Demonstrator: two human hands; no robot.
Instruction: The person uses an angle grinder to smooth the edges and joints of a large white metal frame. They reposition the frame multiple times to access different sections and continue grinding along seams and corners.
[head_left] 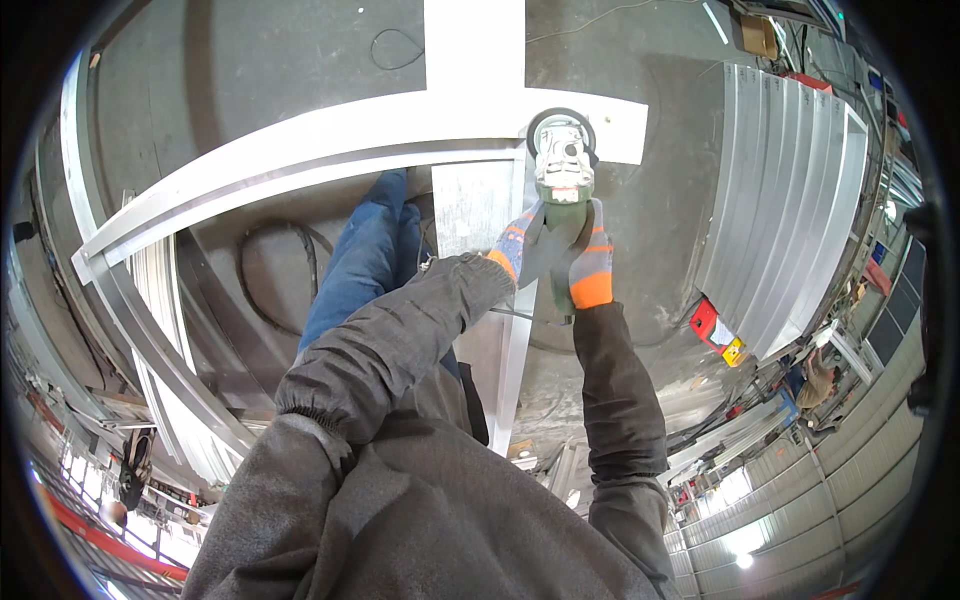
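An angle grinder [566, 205] with a dark green body and a silver head points away from me. Both of my hands are closed around its body, my left hand [516, 238] on the left side and my right hand [592, 262] on the right. The gloves on them are grey with orange bands. Under the grinder's round black-rimmed front end lies a pale metal beam [330, 125], just right of where a second beam [475, 45] crosses it. Whether the disc touches the metal is hidden by the tool head.
Several long metal channels [780, 190] lie stacked at the right, with a red and yellow object [716, 332] by their near end. More pale profiles [155, 330] lie at the left. A dark cable [243, 270] loops on the floor beside my jeans-clad leg [355, 260]. A cardboard box [758, 36] stands far right.
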